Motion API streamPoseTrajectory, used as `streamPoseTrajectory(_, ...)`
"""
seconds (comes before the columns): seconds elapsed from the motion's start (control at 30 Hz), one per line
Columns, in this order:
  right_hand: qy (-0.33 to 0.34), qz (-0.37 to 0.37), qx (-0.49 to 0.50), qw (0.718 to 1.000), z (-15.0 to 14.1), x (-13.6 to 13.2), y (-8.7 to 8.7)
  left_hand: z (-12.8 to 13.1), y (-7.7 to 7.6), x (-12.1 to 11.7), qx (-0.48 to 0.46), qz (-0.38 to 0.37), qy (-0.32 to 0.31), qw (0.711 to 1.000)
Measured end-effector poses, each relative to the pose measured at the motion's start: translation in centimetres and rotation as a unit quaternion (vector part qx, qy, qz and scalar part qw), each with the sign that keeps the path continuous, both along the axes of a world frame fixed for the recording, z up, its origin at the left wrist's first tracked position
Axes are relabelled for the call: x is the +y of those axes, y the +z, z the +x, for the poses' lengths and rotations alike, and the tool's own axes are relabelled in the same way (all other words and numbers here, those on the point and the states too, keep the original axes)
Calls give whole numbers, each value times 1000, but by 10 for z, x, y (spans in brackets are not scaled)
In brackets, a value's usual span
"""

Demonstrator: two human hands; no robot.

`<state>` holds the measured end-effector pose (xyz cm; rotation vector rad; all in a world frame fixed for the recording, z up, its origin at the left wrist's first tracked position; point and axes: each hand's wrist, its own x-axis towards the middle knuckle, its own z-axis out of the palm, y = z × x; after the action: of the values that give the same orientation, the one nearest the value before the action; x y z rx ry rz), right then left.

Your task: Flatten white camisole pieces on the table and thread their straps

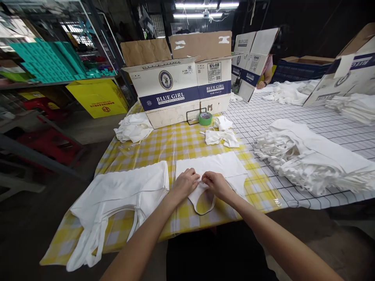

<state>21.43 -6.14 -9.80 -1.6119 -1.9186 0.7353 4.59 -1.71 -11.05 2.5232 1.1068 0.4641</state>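
Note:
A white tank top lies flat on the yellow checked tablecloth in front of me, its strap looping toward the table's near edge. My left hand is closed in a pinch on its fabric near the base of the strap. Close beside it, my right hand pinches the same spot with bent fingers. Whatever small detail lies between the fingertips is hidden. To the left rests a stack of white tank tops, with straps hanging over the near edge.
Cut-open beer cartons stand upright at the back, with a roll of green tape in front. White scraps and a white cloth heap lie nearby. A large garment pile is at right. Another person's arm shows behind a carton.

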Motion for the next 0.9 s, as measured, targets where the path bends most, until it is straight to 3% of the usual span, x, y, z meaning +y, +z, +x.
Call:
streamPoseTrajectory(0.33,26,-26,-57,998,0,33,-15,1,-12,20,-52,-72,38,995)
streamPoseTrajectory(0.6,64,-24,-141,988,2,44,-12,-1,-11,32,-83,-157,58,982)
streamPoseTrajectory(0.9,81,-16,-222,972,-2,42,-6,2,-5,33,-88,-184,65,977)
